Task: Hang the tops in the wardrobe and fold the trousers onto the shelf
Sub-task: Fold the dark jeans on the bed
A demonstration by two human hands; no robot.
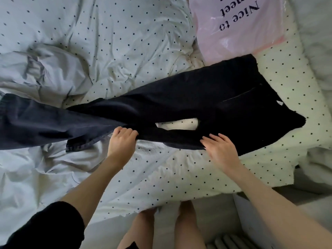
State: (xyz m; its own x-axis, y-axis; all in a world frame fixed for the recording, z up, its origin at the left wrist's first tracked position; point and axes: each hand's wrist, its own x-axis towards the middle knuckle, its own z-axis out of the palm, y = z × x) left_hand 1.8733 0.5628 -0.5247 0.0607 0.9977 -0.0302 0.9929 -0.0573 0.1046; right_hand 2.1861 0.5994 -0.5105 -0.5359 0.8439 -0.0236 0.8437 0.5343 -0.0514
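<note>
Trousers (179, 108), dark, lie stretched across the bed (125, 42) from nine o'clock to three o'clock on the polka-dot duvet. The left hand (122, 139) grips a bunched fold at their near edge, fingers curled round the cloth. The right hand (220, 148) rests flat on them, fingers straight and spread. A pink plastic bag (237, 27) sits at one o'clock, touching the trousers' far edge.

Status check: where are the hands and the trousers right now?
Left hand grips black trousers at near edge. Right hand open, flat on them. Trousers spread on dotted duvet; pink bag beyond.
</note>
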